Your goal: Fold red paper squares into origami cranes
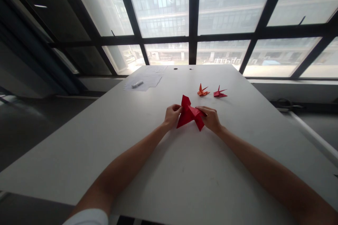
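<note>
Holding a creased sheet of red origami paper (190, 112) between two bare hands, above a long white table (79, 154). Gripping the sheet's left side with the left hand (173, 116), fingers (177, 108) closed around the edge. Pinching the right flap with the right hand (208, 118), fingers (202, 109) bent over the fold and pressing down. Standing just beyond the red origami paper: a small orange origami crane (203, 91) and, just beside it, a small red origami crane (220, 92). Lying well beyond and to the left of the red origami paper: a white stick (137, 84) resting on loose printed sheets (144, 79). Reaching in toward the red origami paper from below: two bare forearms, a white sleeve (87, 217) showing on the left arm. Rising far beyond the red origami paper: a large gridded window (161, 3) facing a multi-storey building.
</note>
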Motion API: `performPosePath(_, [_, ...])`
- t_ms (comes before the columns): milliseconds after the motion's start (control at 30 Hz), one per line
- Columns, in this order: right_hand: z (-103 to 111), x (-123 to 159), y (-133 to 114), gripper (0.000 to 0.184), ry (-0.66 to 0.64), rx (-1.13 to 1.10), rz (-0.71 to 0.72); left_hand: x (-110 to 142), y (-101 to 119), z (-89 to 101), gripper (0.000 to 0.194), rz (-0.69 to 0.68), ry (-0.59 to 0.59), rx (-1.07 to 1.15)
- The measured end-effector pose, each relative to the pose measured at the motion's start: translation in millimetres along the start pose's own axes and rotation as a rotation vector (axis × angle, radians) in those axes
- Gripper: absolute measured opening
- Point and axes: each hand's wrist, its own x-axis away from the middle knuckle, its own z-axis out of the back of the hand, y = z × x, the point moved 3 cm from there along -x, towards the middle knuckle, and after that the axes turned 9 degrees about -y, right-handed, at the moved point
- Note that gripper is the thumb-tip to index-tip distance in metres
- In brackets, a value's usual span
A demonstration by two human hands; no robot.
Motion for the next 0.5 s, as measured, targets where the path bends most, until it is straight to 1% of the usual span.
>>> performPosePath(100, [-1,-1,6,0.029,0.1,-0.066,-0.113,-3,-3,1.4,0.029,-0.007,0.042,0.087])
performPosePath(167, [-2,-2,16,0.032,0.175,-0.149,-0.217,-6,-6,3.1,0.032,0.017,0.056,0.136])
performPosePath(267, [-3,-4,33,0.036,0.234,-0.355,-0.344,-7,-10,4.3,0.038,0.099,0.01,0.267])
performPosePath(333, [-2,-5,44,0.036,0.278,-0.511,-0.433,-8,-10,5.1,0.041,0.119,-0.019,0.318])
performPosePath(400, [-2,-5,50,0.037,0.328,-0.625,-0.494,-9,-9,6.8,0.043,0.094,-0.008,0.309])
performPosePath(500, [-3,-6,51,0.038,0.337,-0.681,-0.515,-9,-6,8.3,0.045,0.036,0.06,0.266])
